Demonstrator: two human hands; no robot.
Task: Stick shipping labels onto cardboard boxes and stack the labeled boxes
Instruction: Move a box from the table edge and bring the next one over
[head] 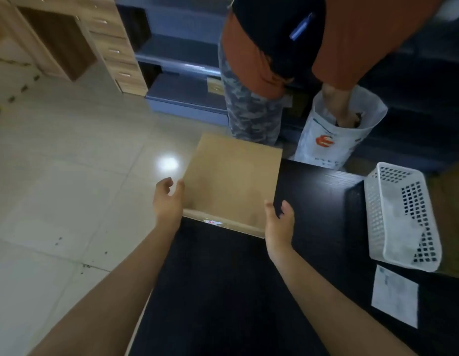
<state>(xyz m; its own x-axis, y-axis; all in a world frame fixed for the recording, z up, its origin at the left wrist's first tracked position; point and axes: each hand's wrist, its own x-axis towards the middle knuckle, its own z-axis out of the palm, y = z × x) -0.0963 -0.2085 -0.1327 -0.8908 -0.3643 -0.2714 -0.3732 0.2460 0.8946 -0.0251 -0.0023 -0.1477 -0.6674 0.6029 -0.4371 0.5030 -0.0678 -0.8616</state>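
Between the left hand [168, 201] and right hand [278, 224], a plain brown cardboard box [232, 182] with tape on its near edge sits on the black table [223, 291]; both hands hover relaxed, fingers loose, grasping nothing.

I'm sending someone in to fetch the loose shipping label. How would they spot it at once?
Start at the dark table and go to its right side, where a white perforated plastic basket lies. The shipping label lies flat on the tabletop just nearer than the basket. It is the only loose sheet there: a thin white rectangle with faint print, unlike the brown cardboard box between the hands.
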